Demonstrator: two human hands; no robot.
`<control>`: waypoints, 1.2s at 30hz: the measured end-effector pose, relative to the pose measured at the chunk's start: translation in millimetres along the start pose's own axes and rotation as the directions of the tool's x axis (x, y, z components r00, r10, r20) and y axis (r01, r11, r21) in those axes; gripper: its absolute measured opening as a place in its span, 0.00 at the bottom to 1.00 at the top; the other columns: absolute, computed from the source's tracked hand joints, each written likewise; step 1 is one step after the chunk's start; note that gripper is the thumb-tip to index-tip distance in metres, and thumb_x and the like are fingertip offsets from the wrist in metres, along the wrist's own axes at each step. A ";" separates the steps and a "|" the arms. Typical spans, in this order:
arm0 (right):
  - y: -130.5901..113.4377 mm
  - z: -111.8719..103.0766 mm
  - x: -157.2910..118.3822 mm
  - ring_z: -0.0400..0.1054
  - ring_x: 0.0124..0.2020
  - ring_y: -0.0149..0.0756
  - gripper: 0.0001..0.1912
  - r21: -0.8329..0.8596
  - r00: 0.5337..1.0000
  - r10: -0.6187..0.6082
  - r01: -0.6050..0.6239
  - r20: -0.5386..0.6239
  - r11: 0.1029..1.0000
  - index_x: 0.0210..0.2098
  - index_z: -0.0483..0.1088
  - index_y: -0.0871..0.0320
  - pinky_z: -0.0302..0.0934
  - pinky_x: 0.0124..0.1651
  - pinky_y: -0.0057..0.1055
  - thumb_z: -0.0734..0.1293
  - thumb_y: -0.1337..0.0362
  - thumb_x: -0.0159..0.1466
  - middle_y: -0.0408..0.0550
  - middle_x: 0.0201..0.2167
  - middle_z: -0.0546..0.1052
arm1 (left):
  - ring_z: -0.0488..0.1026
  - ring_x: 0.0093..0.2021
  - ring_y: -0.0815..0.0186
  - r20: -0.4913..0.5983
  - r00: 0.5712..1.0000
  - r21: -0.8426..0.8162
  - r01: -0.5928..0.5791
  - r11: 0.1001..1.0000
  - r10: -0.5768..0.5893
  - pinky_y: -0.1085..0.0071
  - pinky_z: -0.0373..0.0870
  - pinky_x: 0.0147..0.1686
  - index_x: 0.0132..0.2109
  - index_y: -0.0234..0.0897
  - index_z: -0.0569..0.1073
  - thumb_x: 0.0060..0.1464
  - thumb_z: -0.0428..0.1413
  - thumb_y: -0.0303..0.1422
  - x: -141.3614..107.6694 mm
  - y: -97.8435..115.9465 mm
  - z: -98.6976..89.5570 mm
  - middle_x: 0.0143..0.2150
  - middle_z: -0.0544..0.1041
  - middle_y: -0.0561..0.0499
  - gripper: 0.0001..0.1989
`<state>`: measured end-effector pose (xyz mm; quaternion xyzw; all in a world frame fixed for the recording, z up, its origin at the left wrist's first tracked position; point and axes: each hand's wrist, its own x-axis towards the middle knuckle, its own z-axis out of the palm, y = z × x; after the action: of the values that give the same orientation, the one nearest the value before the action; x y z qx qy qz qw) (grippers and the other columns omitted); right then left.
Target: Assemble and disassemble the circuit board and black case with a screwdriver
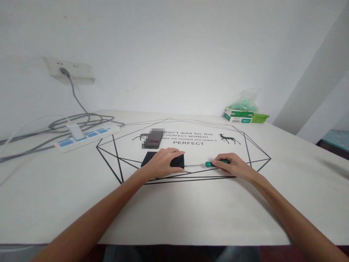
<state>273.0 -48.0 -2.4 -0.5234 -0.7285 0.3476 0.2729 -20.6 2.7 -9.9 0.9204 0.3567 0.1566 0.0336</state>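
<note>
The left hand (165, 162) held a flat, black, rectangular box (178, 161) against the white table (191, 211), with thumb and fingers spread around its right end. The right hand (227, 164) was closed on the handle of a green-and-black screwdriver (208, 164); its thin metal shaft pointed left at the box's right side, though whether the tip touched could not be told. A dark rectangular phone (155, 139), partly blurred, lay just beyond the box. Farther left sat a white-and-blue power strip (91, 137) near looped grey cables (81, 125), while 1 clear plastic bag (247, 100) rested on green-and-white cartons (237, 115) at the back right.
</note>
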 end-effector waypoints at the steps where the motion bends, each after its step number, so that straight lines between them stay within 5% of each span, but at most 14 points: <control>1: 0.6 0.3 0.8 0.51 0.19 0.26 0.22 -0.040 1.000 -0.020 0.019 -0.016 0.999 0.27 0.69 0.59 0.45 0.22 0.27 0.62 0.46 0.62 0.38 0.16 0.61 | 0.68 0.54 0.51 0.001 1.000 0.000 -0.003 1.000 0.003 0.58 0.62 0.52 0.59 0.36 0.67 0.53 0.55 0.53 0.0 0.2 -0.2 0.56 0.72 0.40 0.33; 9: -0.6 -0.2 -3.2 0.50 0.18 0.25 0.20 0.137 1.000 0.002 -0.005 0.022 0.991 0.37 0.64 0.56 0.43 0.20 0.25 0.71 0.49 0.55 0.35 0.19 0.62 | 0.68 0.54 0.52 0.001 1.000 0.018 -0.002 1.000 0.002 0.59 0.63 0.52 0.60 0.38 0.67 0.53 0.55 0.53 0.2 0.9 -0.7 0.56 0.72 0.41 0.33; 17: 0.3 0.8 -1.1 0.46 0.18 0.24 0.28 0.021 1.000 0.008 -0.008 0.003 1.000 0.20 0.59 0.59 0.40 0.20 0.26 0.59 0.42 0.63 0.37 0.15 0.54 | 0.68 0.55 0.52 0.008 1.000 0.027 0.004 1.000 -0.005 0.59 0.63 0.52 0.60 0.36 0.67 0.54 0.55 0.53 0.2 0.9 0.0 0.56 0.72 0.41 0.33; 24: -12.8 1.5 -6.5 0.48 0.16 0.24 0.21 0.172 0.997 0.071 -0.071 0.010 0.983 0.33 0.64 0.56 0.42 0.19 0.25 0.71 0.48 0.54 0.34 0.15 0.58 | 0.68 0.55 0.52 0.020 1.000 0.029 0.013 0.999 -0.014 0.60 0.63 0.52 0.60 0.37 0.66 0.54 0.55 0.52 0.9 1.6 -1.4 0.57 0.71 0.42 0.32; 30: 1.0 5.0 1.4 0.46 0.20 0.26 0.28 -0.142 0.995 -0.041 0.027 -0.095 0.990 0.18 0.54 0.57 0.42 0.24 0.29 0.58 0.42 0.63 0.37 0.15 0.53 | 0.68 0.55 0.52 0.017 1.000 0.015 0.005 1.000 -0.005 0.59 0.63 0.52 0.60 0.37 0.66 0.54 0.55 0.53 0.3 0.2 -1.2 0.57 0.71 0.41 0.33; 36: 4.8 6.9 2.1 0.49 0.20 0.26 0.20 0.027 0.999 -0.015 0.016 -0.035 1.000 0.32 0.64 0.57 0.42 0.22 0.26 0.68 0.46 0.57 0.36 0.19 0.61 | 0.68 0.55 0.52 0.018 1.000 0.015 0.009 1.000 -0.009 0.60 0.63 0.51 0.60 0.39 0.66 0.53 0.55 0.53 0.2 0.5 -1.4 0.57 0.72 0.42 0.33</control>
<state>269.9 -46.6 -10.3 -0.5200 -0.7229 0.3461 0.2953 -20.6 2.4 -8.5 0.9204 0.3617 0.1453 0.0307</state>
